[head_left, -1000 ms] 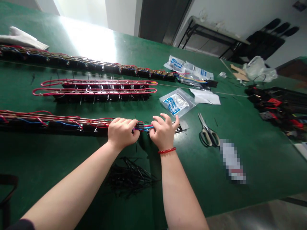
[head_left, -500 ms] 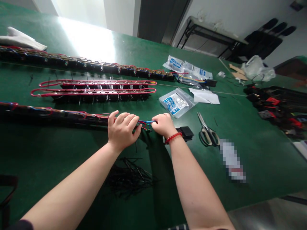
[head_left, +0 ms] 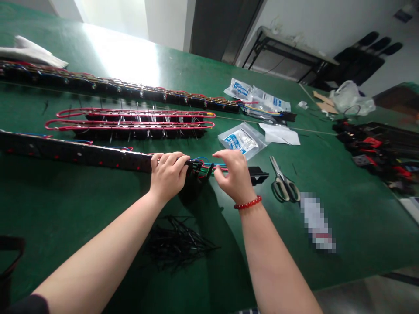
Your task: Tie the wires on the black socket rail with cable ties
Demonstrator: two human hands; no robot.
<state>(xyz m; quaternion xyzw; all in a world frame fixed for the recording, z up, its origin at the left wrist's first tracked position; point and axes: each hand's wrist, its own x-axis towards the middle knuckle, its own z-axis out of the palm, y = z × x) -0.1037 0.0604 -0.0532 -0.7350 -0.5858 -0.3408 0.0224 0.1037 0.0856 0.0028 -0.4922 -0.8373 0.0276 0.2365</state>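
Note:
My left hand (head_left: 169, 174) is closed over the right end of a long black bar (head_left: 81, 158) fitted with wires. The bar is tipped so that its side with small red spots faces me. From its end a bundle of coloured wires (head_left: 204, 168) runs right, toward a black connector housing (head_left: 258, 175). My right hand (head_left: 234, 174), with a red bead bracelet on the wrist, is beside these wires, thumb and forefinger apart. Its other fingers are partly hidden. A small dark piece (head_left: 210, 170) stands up among the wires between my hands.
A heap of black cable ties (head_left: 180, 242) lies in front of me. Scissors (head_left: 282, 181) rest at the right, near plastic bags (head_left: 244, 140). Behind the bar are red-wired black strips (head_left: 140, 125) and another wired bar (head_left: 131, 89). A white glove (head_left: 32, 52) lies far left.
The bar has rolled in my left hand, so its flat spotted side now shows. My right hand has opened off the wires and shifted slightly right.

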